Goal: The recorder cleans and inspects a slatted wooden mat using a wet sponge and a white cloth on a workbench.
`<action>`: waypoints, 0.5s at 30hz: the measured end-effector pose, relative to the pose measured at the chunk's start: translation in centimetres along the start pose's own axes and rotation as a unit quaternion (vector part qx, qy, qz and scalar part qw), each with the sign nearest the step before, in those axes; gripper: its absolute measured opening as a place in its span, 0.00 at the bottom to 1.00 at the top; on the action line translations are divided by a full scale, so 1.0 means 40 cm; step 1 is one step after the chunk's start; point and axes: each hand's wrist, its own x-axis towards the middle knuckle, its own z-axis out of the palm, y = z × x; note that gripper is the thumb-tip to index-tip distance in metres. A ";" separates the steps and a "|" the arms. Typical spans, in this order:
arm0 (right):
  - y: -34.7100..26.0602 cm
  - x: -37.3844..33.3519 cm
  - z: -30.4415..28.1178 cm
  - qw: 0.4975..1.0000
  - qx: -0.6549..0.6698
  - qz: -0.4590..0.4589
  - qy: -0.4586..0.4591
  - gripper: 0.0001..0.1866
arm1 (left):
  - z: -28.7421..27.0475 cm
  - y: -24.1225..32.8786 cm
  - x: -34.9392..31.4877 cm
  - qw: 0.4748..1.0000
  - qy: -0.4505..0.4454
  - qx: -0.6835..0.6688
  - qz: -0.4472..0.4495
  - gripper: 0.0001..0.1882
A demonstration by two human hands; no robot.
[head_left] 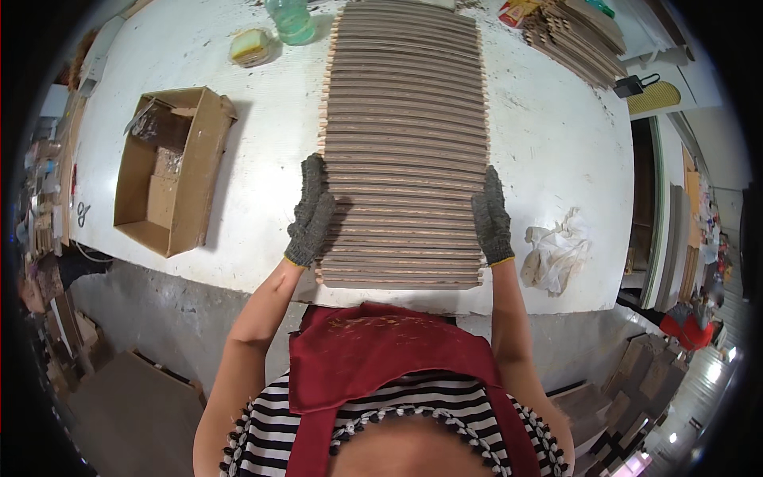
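A long row of grey-brown wooden boards [405, 143], packed face to face with notched ends, runs from the table's near edge to its far side. My left hand [311, 213], in a dark grey knitted glove, presses against the row's left side near the front. Opposite it, my right hand [493, 216], gloved alike, grips the right side. The row is clasped between both hands, and the fingertips are partly hidden against the board ends.
An open cardboard box [191, 179] with a brown object inside stands left on the white table [270, 119]. A crumpled white cloth [558, 250] lies right. Beyond are a green-tinted bottle [292, 22], a yellowish block [249, 48] and a pile of boards [576, 44].
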 end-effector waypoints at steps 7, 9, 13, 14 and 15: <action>0.074 0.018 -0.032 0.979 0.194 -0.026 -0.054 0.30 | -0.046 0.047 -0.002 0.999 -0.011 0.042 -0.013 0.36; 0.082 0.055 -0.027 0.965 0.262 -0.016 0.009 0.27 | -0.052 0.061 0.016 1.000 0.025 -0.008 -0.014 0.35; 0.081 0.166 -0.011 0.988 0.146 -0.032 0.041 0.27 | -0.066 0.056 0.120 0.993 0.074 -0.087 -0.007 0.34; 0.082 0.190 -0.008 0.996 0.039 -0.070 0.041 0.28 | -0.069 0.025 0.149 0.994 0.073 -0.074 -0.027 0.34; 0.059 0.205 0.005 0.994 0.102 -0.037 0.027 0.29 | -0.064 0.011 0.175 0.992 0.081 -0.087 -0.033 0.35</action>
